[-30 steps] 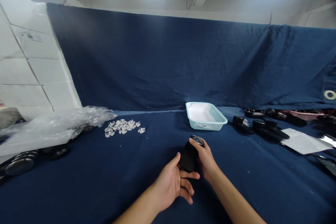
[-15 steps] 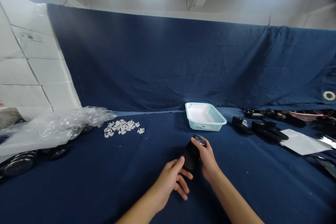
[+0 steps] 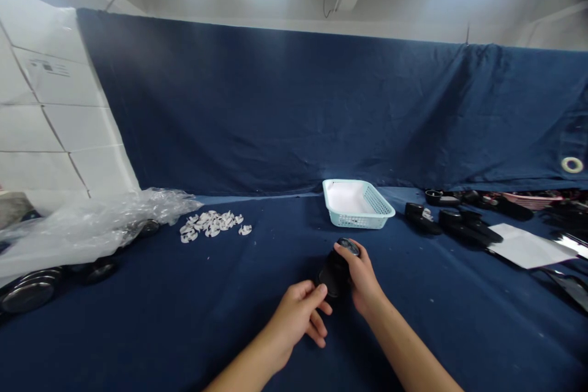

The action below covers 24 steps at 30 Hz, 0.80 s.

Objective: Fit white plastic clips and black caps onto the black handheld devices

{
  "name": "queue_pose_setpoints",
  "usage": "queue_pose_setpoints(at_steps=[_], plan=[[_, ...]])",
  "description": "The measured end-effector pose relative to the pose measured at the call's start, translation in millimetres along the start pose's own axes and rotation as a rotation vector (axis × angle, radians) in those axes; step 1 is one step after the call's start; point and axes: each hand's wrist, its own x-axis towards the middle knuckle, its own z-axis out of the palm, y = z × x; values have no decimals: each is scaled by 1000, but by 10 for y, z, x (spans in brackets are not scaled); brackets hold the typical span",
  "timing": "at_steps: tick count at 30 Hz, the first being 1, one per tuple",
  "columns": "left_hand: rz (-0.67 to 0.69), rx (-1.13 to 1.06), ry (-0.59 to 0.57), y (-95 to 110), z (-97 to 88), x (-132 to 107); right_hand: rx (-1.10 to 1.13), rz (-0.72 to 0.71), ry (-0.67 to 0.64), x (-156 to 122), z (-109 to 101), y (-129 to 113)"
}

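In front of me, over the blue cloth, is a black plastic part (image 3: pixel 334 275) with a long flat body and a round glossy cap (image 3: pixel 349 246) at its far end. My right hand (image 3: pixel 362 275) is wrapped round its right side, thumb by the cap. At the near left end of the part, my left hand (image 3: pixel 301 311) pinches the edge between thumb and forefinger, its other fingers loosely curled below. The palm sides and the underside of the part are hidden.
A light blue basket (image 3: pixel 361 220) lined with white stands behind my hands. Small white pieces (image 3: pixel 211 223) lie in a pile to the left, beside clear plastic wrap (image 3: pixel 105 220) over black round parts. More black parts (image 3: pixel 466 226) and a white sheet (image 3: pixel 528 245) are at the right.
My left thumb has slid slightly down and right at the near end of the black plastic part, and its fingers have drawn in. My right hand keeps its hold.
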Motion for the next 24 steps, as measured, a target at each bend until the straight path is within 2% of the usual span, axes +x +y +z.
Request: queue_pose_setpoints(at_steps=[6,13,24], plan=[[-3,35,-18,-6,-13,1,33,11,-43,-7,-9,-2],[-22,55,-84,-13,-37,12,105,104,13,-23,14,18],[1,64,-99,-20,-39,9,105,52,-41,-35,16,23]])
